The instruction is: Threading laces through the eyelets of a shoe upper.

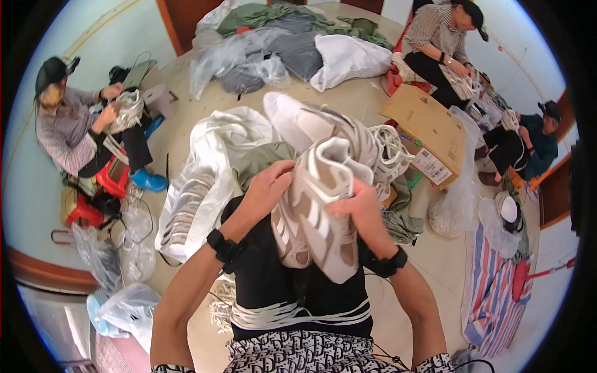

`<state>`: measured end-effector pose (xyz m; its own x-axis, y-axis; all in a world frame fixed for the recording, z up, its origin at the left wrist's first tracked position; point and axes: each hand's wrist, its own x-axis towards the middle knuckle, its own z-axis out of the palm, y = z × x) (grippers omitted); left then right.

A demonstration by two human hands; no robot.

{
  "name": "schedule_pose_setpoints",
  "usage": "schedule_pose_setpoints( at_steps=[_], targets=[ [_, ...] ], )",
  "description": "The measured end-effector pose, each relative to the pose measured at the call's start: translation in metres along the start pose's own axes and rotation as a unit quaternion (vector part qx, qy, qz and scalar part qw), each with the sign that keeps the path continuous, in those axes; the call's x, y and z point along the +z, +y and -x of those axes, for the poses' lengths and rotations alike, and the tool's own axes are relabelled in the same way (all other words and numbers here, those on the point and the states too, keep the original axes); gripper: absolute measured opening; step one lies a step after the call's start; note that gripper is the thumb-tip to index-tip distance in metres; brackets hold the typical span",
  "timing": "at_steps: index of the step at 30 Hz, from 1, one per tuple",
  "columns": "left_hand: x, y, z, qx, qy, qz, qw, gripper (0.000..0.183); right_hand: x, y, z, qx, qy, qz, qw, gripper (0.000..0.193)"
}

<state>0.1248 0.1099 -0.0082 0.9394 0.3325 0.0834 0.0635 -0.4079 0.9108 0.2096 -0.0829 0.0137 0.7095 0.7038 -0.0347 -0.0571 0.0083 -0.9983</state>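
Above my lap is a bundle of beige and white sneaker uppers [320,208], toes pointing down toward me, with no soles visible. My left hand [272,185] is closed on the left side of the bundle, its fingertips partly hidden behind the material. On the other side, my right hand [362,214] pinches the collar edge of the nearest upper, thumb across it. Behind them another pale upper [305,124] points away from me. Loops of white lace [390,152] hang at the bundle's right. A band of white shoelaces [298,317] lies across my thighs.
A white sack [217,143] holding stacked uppers [186,211] lies at left. An open cardboard box [432,124] stands at right. Co-workers sit at left [78,124] and far right [444,50], handling laced pieces. Bags [273,56] pile up at the back; a striped sheet [494,292] lies right.
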Motion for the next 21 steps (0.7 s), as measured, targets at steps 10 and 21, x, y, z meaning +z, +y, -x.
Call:
schedule_pose_setpoints(
  at_steps=[10,21],
  targets=[
    [0.069,-0.005,0.087,-0.156,0.086,0.084,0.981,0.049,-0.093,-0.034,-0.010,-0.011,-0.052,-0.057,0.997,0.053],
    [0.055,0.031,0.011,0.015,0.093,0.187,0.978,0.031,-0.151,-0.147,-0.031,0.028,-0.016,0.078,0.996,0.053]
  ],
)
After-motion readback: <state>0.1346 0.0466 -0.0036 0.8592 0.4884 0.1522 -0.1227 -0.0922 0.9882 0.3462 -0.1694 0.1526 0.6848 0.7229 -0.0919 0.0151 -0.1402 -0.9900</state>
